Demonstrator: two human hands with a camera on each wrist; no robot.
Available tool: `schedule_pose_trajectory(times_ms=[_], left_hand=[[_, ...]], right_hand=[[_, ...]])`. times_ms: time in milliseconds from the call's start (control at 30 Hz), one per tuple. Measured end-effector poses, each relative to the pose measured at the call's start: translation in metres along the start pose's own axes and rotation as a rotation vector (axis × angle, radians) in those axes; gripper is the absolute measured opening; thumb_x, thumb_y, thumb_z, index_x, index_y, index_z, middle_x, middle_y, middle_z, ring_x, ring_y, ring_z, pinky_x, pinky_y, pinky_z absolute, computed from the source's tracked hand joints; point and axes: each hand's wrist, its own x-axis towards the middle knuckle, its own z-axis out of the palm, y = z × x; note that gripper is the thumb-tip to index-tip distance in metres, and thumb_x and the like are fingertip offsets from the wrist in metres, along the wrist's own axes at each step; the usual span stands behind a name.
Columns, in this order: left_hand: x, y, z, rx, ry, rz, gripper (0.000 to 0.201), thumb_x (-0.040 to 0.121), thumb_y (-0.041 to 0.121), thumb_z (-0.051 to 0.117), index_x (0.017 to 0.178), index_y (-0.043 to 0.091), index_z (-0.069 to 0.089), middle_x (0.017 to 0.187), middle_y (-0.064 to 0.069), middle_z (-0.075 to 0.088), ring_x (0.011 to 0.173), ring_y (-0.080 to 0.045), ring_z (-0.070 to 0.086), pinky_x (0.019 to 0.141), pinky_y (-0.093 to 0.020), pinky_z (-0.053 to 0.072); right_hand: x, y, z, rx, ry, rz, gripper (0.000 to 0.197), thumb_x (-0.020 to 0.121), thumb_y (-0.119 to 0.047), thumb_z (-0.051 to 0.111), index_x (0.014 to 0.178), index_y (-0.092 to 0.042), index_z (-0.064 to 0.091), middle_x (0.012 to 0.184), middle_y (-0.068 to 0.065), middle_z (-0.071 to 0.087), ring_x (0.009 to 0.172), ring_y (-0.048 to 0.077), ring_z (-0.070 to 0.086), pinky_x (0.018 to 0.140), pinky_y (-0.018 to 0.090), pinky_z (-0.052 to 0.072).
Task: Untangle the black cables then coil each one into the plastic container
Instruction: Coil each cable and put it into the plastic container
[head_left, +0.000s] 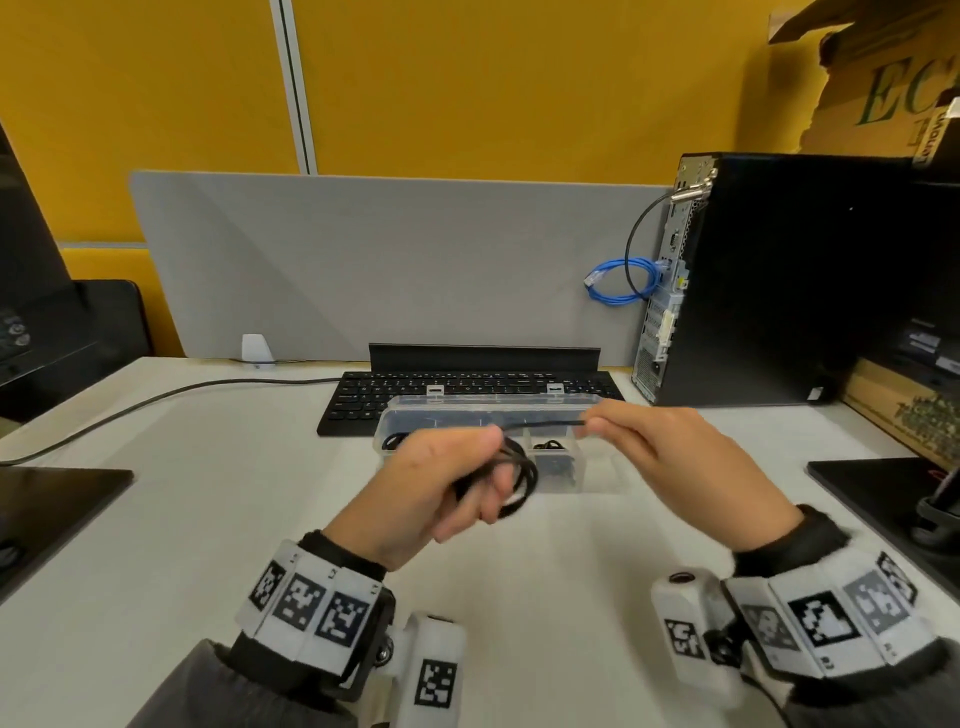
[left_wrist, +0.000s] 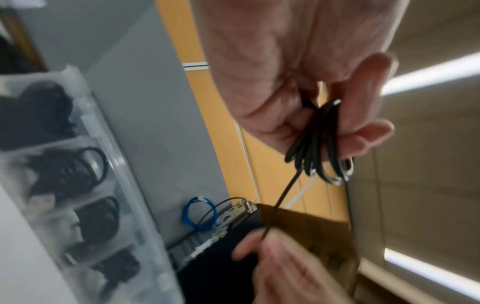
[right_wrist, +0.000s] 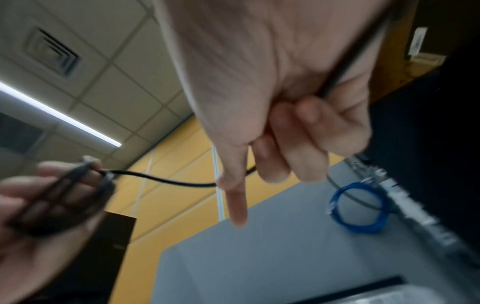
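My left hand (head_left: 457, 478) grips a coil of black cable (head_left: 519, 475) above the desk, in front of the clear plastic container (head_left: 483, 410). The coil (left_wrist: 319, 144) hangs in several loops from my left fingers (left_wrist: 363, 115). A straight stretch of the same cable (head_left: 545, 424) runs right to my right hand (head_left: 639, 441), which pinches it with curled fingers. In the right wrist view the cable (right_wrist: 166, 180) passes behind my right fingers (right_wrist: 298, 144) and out past the palm. The container's compartments hold other coiled black cables (left_wrist: 67, 170).
A black keyboard (head_left: 363, 395) lies behind the container, against a grey divider (head_left: 389, 260). A black computer tower (head_left: 779, 280) with a blue cable loop (head_left: 621, 280) stands at the right. Dark pads (head_left: 47, 499) lie at both desk edges. A grey wire (head_left: 156, 400) crosses the left.
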Motion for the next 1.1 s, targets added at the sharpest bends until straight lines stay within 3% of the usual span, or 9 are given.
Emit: schedule_pose_trajectory(times_ms=[133,267,333,433,533,633,767,933,1100], left_hand=[[0.003,0.008,-0.010,-0.511,0.272,0.124,0.045,0.087,0.040,0.047,0.052,0.018,0.063,0.041,0.006,0.046,0.037,-0.003,0.044,0.048,-0.014,0.042],[0.009,0.005,-0.007,-0.709,0.363,0.231,0.042,0.085,0.031,0.043,0.086,0.003,0.074,0.078,-0.005,0.067,0.069,-0.009,0.065,0.069,-0.017,0.054],[0.013,-0.002,-0.008,-0.602,0.377,0.203,0.050,0.092,0.036,0.034,0.108,-0.001,0.065,0.098,-0.011,0.072,0.095,-0.017,0.068,0.085,-0.024,0.053],[0.015,-0.012,-0.009,-0.116,0.428,0.030,0.062,0.084,0.059,0.025,0.096,0.019,0.070,0.102,-0.004,0.073,0.118,-0.018,0.056,0.110,-0.037,0.033],[0.013,-0.019,-0.004,0.186,0.240,-0.118,0.075,0.069,0.082,0.028,0.090,0.024,0.073,0.094,-0.001,0.074,0.110,-0.015,0.060,0.107,-0.040,0.034],[0.007,-0.014,0.001,0.137,0.020,-0.135,0.065,0.086,0.061,0.031,0.088,0.008,0.069,0.064,-0.004,0.066,0.076,-0.013,0.064,0.084,-0.025,0.046],[0.003,0.000,0.002,-0.296,0.091,0.020,0.037,0.090,0.028,0.046,0.071,0.005,0.069,0.051,-0.003,0.055,0.038,-0.006,0.043,0.056,-0.015,0.046],[0.011,-0.004,-0.009,-0.399,0.334,0.202,0.034,0.089,0.024,0.041,0.092,0.005,0.070,0.083,-0.005,0.071,0.083,-0.013,0.065,0.077,-0.018,0.052],[0.012,-0.016,-0.006,0.120,0.349,0.096,0.053,0.088,0.052,0.027,0.091,0.021,0.070,0.093,0.003,0.074,0.100,-0.004,0.064,0.088,-0.018,0.043]], right_hand=[[-0.012,0.030,-0.014,-0.184,-0.243,0.108,0.030,0.094,-0.052,0.022,0.092,-0.042,0.050,0.079,-0.010,0.060,0.069,0.008,0.055,0.070,0.028,0.050],[-0.021,0.003,0.000,-0.263,-0.434,-0.063,0.027,0.097,-0.050,0.028,0.097,-0.039,0.052,0.082,-0.014,0.059,0.077,0.006,0.055,0.064,0.021,0.040],[-0.027,-0.021,0.012,-0.221,-0.502,-0.193,0.029,0.095,-0.053,0.031,0.105,-0.037,0.053,0.097,-0.010,0.063,0.091,0.012,0.058,0.072,0.029,0.043],[-0.025,-0.053,0.009,0.024,-0.485,-0.327,0.037,0.092,-0.057,0.034,0.103,-0.034,0.061,0.091,-0.012,0.062,0.085,0.006,0.056,0.075,0.025,0.046],[-0.006,-0.056,-0.009,0.188,-0.131,-0.362,0.041,0.089,-0.056,0.036,0.087,-0.029,0.067,0.077,-0.017,0.060,0.074,0.003,0.055,0.069,0.017,0.045],[0.020,-0.039,-0.014,0.194,0.223,-0.250,0.033,0.085,-0.053,0.047,0.083,-0.027,0.067,0.073,-0.015,0.061,0.070,0.001,0.057,0.064,0.015,0.045],[0.031,-0.016,0.012,0.228,0.048,-0.078,0.029,0.089,-0.048,0.043,0.090,-0.031,0.066,0.082,-0.015,0.065,0.074,-0.003,0.057,0.073,0.024,0.048],[0.004,-0.039,0.033,0.137,-0.410,-0.179,0.028,0.098,-0.042,0.032,0.110,-0.034,0.056,0.106,-0.015,0.063,0.097,0.007,0.058,0.087,0.031,0.047],[-0.003,-0.070,0.012,-0.144,-0.025,-0.316,0.035,0.096,-0.048,0.031,0.094,-0.026,0.058,0.088,-0.009,0.062,0.080,0.013,0.059,0.068,0.030,0.048]])
